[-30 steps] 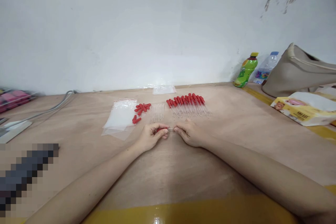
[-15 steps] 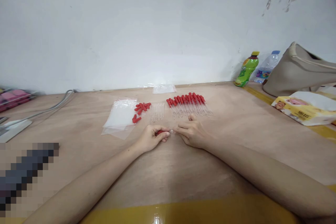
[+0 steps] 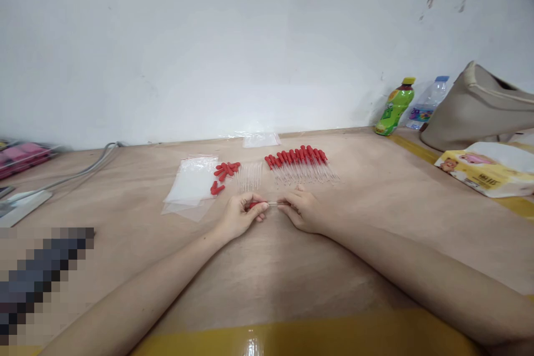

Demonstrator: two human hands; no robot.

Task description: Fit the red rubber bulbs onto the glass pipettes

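My left hand (image 3: 245,216) is closed on a red rubber dropper bulb (image 3: 254,205), partly hidden by the fingers. From the bulb a thin clear dropper tube (image 3: 273,204) runs sideways to my right hand (image 3: 303,211), whose thumb and fingers pinch its other end. Beyond the right hand lie several droppers (image 3: 302,161) in a row, red bulbs pointing to the wall. Left of them are several bare clear tubes (image 3: 250,177) side by side, then a small heap of loose red bulbs (image 3: 226,170). Clear plastic bags (image 3: 192,181) lie flat at the left of the heap.
Against the wall stand a green bottle (image 3: 395,107) and a clear water bottle (image 3: 429,103), beside a grey-beige bag (image 3: 475,105). A yellow tissue pack (image 3: 486,172) lies at the right. At the left are a cable (image 3: 83,169) and a pixelated dark object (image 3: 37,278).
The right fingers, stretched out before, have closed on the clear tube. More of the tube now shows between the hands. The view has shifted slightly.
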